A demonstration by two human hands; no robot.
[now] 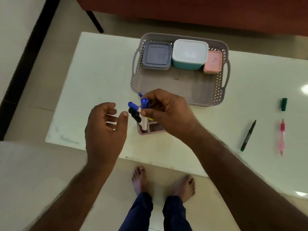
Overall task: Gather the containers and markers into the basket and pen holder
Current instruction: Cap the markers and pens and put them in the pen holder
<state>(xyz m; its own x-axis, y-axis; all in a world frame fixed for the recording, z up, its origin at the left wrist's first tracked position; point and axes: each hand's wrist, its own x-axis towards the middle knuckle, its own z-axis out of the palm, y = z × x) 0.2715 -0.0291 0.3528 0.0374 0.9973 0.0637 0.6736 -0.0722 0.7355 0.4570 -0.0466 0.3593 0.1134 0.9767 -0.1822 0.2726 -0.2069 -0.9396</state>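
With three containers (190, 54) seated in the basket (180, 87) and several markers in the pen holder (150, 130), my right hand (168, 112) pinches a blue-capped marker (144, 112) into it, my left hand (105, 127) hangs relaxed and empty, and I judge the green marker (248, 135), its cap (283, 104) and the pink pen (282, 137) outstanding.

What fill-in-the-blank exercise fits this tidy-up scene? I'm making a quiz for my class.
1. The basket holds ____ lidded containers.
2. The right hand lowers a marker with a ____ cap into the pen holder.
3. The left hand holds ____.
4. The loose green cap lies to the person's ____ of the basket.

Missing words: three; blue; nothing; right
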